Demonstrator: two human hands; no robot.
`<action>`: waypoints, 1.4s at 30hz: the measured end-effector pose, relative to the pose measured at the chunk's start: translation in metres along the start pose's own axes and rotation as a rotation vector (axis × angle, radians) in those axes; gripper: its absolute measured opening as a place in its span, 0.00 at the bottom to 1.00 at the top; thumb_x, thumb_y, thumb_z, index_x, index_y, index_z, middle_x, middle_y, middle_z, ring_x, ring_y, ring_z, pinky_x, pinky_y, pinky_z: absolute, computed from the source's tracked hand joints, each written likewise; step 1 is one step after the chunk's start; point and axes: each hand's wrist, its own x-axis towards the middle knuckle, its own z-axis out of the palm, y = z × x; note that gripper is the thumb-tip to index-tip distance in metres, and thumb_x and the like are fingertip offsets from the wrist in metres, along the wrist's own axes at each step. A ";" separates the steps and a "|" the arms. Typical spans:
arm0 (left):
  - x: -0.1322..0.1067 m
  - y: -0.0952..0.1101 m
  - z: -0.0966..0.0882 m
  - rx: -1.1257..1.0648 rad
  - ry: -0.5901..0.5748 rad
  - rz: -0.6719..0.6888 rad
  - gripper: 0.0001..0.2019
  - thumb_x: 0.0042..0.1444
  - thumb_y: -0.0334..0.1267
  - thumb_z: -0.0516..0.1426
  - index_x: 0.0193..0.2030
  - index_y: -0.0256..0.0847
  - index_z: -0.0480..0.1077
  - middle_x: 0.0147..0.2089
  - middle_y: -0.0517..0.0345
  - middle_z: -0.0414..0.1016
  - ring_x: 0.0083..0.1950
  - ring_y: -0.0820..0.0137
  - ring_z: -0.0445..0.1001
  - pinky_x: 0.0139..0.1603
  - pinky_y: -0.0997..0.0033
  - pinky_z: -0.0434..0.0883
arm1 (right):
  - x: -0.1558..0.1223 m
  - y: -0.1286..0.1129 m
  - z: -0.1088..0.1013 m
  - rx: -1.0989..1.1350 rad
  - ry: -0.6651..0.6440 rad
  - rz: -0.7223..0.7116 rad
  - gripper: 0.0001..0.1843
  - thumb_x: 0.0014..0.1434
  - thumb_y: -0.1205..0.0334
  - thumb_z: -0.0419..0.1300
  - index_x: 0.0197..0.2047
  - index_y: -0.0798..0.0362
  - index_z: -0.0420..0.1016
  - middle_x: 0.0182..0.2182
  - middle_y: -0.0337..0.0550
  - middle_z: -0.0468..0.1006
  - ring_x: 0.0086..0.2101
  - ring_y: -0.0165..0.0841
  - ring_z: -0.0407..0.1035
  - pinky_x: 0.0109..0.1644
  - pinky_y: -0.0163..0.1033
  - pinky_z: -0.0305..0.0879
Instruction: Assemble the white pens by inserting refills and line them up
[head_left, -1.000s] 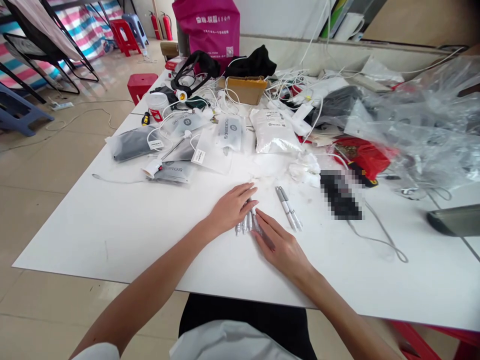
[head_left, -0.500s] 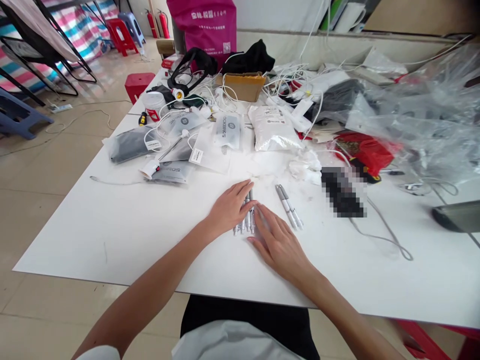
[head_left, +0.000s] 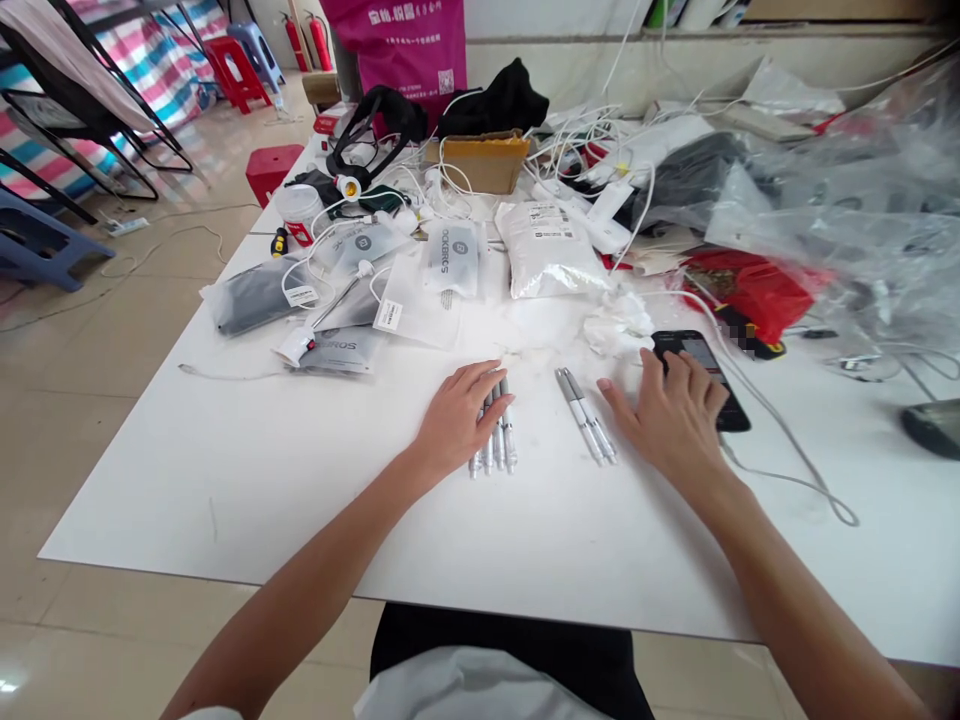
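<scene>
My left hand rests over a row of several white-and-grey pens, its fingers stretched across their upper parts; the hand hides some of them. The pens lie side by side, clear ends toward me. To their right, two more pens lie close together at a slant on the table. My right hand is spread just beyond that pair, with its fingers over a black phone. Whether its fingertips touch the phone I cannot tell. Nothing is held in the right hand.
A grey cable runs from the phone across the white table. Behind lie packaged pouches, a white plastic parcel, crumpled tissue, an open cardboard box, tangled white cords and clear plastic bags.
My right hand has left the row of pens and moved right, past the separate pair, to the phone. My left hand stays on the row. The view has shifted slightly.
</scene>
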 end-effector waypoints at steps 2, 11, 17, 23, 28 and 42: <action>0.001 0.000 -0.001 -0.021 0.027 0.005 0.16 0.77 0.44 0.54 0.66 0.46 0.70 0.68 0.49 0.76 0.67 0.58 0.76 0.69 0.49 0.75 | 0.011 -0.001 0.000 0.043 0.010 -0.048 0.37 0.75 0.41 0.52 0.72 0.63 0.62 0.65 0.75 0.70 0.67 0.64 0.60 0.65 0.70 0.60; 0.004 0.002 -0.003 -0.080 0.074 -0.002 0.11 0.76 0.41 0.55 0.60 0.45 0.74 0.58 0.48 0.80 0.61 0.60 0.78 0.65 0.53 0.76 | 0.024 -0.036 -0.009 0.159 0.026 -0.297 0.22 0.68 0.40 0.62 0.39 0.53 0.76 0.51 0.57 0.73 0.50 0.49 0.65 0.51 0.51 0.61; 0.003 0.004 -0.006 -0.078 -0.043 0.086 0.13 0.76 0.41 0.55 0.60 0.45 0.77 0.62 0.49 0.79 0.64 0.60 0.76 0.66 0.51 0.75 | 0.028 -0.044 -0.008 0.131 0.000 -0.313 0.17 0.69 0.49 0.62 0.37 0.54 0.76 0.48 0.57 0.74 0.47 0.48 0.65 0.49 0.51 0.62; 0.000 0.002 -0.003 -0.022 -0.133 0.148 0.13 0.75 0.46 0.57 0.54 0.46 0.81 0.65 0.51 0.79 0.73 0.55 0.71 0.70 0.46 0.72 | 0.028 -0.048 -0.008 0.089 -0.024 -0.322 0.16 0.71 0.52 0.59 0.36 0.54 0.77 0.47 0.58 0.76 0.47 0.51 0.66 0.48 0.54 0.64; 0.000 0.001 -0.002 -0.011 -0.122 0.132 0.13 0.75 0.44 0.56 0.55 0.45 0.81 0.66 0.49 0.79 0.71 0.57 0.72 0.70 0.46 0.72 | 0.031 -0.057 -0.025 0.368 -0.042 -0.262 0.14 0.75 0.51 0.55 0.41 0.52 0.73 0.43 0.55 0.80 0.44 0.48 0.71 0.46 0.53 0.68; 0.002 0.006 -0.003 -0.025 0.022 0.084 0.09 0.75 0.41 0.57 0.54 0.43 0.77 0.58 0.47 0.81 0.62 0.58 0.78 0.62 0.50 0.76 | 0.003 -0.076 -0.011 1.038 0.104 -0.128 0.15 0.72 0.53 0.62 0.50 0.47 0.60 0.31 0.35 0.74 0.24 0.29 0.64 0.26 0.37 0.61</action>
